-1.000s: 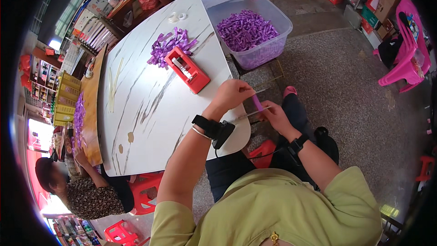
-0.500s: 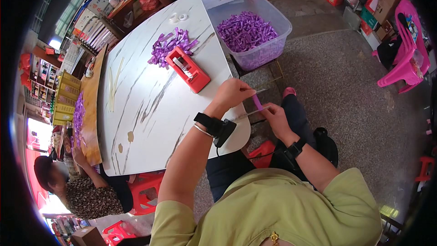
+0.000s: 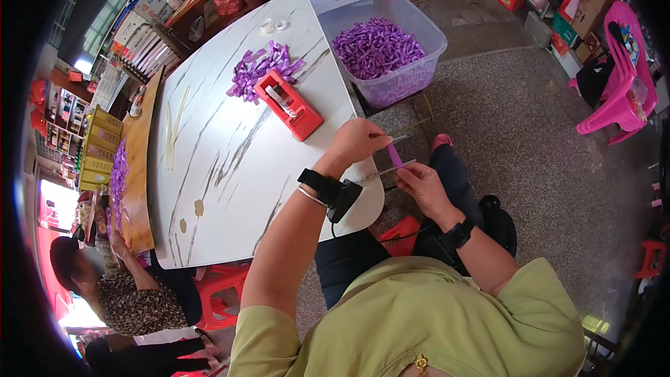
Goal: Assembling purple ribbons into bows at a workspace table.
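Note:
A short purple ribbon strip point(image 3: 395, 155) stretches between my two hands, just off the table's right edge. My left hand point(image 3: 359, 143) pinches its far end, with the fingers pressed together. At the near end, my right hand point(image 3: 423, 186) closes thumb and fingers on the ribbon. Two thin light rods point(image 3: 391, 169) jut out beside the table, and the ribbon spans between them; whether it wraps round them I cannot tell. A red tape dispenser point(image 3: 289, 106) sits on the table beyond my left hand, against a pile of purple ribbon pieces point(image 3: 259, 70).
The white marbled table point(image 3: 230, 188) carries tape rolls point(image 3: 280, 26) and pale strips point(image 3: 172, 132). A clear plastic bin point(image 3: 436, 45) full of purple pieces stands beyond its right edge. Another person point(image 3: 139, 293) sits left, hands at purple pieces on a wooden table point(image 3: 139, 188). A pink chair point(image 3: 621, 91) stands right.
My right hand has shifted slightly along the ribbon; my left hand stays nearly still. Someone's dark-clothed limb has come in at the lower left, over the cardboard box and red stool.

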The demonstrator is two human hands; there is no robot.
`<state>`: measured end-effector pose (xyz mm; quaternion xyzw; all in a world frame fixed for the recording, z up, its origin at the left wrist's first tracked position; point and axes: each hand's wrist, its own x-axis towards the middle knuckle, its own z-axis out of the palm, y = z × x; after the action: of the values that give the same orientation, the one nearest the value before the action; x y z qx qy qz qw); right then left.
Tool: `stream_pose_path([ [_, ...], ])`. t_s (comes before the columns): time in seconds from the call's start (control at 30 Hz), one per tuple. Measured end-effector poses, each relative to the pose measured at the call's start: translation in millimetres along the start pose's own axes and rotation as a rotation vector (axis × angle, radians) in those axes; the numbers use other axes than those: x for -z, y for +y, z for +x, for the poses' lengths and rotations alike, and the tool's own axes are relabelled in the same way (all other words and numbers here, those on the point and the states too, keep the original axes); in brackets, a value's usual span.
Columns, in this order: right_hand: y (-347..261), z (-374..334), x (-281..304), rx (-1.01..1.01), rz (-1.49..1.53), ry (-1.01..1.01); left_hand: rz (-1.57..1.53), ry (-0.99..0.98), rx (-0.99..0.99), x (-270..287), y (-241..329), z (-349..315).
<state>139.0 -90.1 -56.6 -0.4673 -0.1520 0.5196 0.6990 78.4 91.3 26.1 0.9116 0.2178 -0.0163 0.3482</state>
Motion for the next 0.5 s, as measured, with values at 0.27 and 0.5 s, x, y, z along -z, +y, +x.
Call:
stream_pose_path([
  [0.27,-14,-7,-7,-0.069,-0.130,0.042,-0.064,0.227,-0.072,-9,0,-13],
  [0.5,-27,-12,-12,-0.010,-0.264,0.045,-0.605,0.240,0.048,-29,20,-77],
])
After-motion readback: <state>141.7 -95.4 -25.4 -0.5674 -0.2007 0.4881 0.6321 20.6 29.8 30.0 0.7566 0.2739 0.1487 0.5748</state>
